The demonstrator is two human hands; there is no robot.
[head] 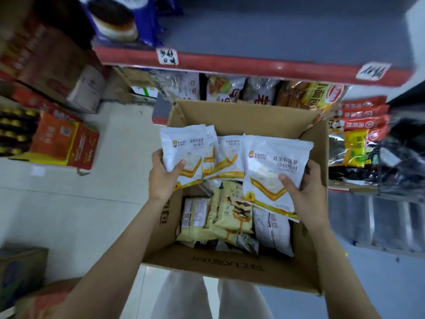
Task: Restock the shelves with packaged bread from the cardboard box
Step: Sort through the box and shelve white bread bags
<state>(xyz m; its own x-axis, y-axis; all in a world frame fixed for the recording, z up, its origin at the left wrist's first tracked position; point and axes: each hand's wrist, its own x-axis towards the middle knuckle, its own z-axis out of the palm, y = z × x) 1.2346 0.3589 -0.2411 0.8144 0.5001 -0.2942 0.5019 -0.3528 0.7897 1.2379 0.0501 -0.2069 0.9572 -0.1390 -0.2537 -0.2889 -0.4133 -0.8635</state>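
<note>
The left hand (164,173) grips some white bread packs (184,153) and the right hand (305,180) grips another white pack (273,171) above the cardboard box (241,116).

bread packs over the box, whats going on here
A person is restocking bread. Both hands hold a fanned row of white bread packs above the open cardboard box: the left hand grips the left end, the right hand the right. Yellow packs still lie in the box. The grey upper shelf ahead has bare space, and the lower shelf holds other packaged goods.
</note>
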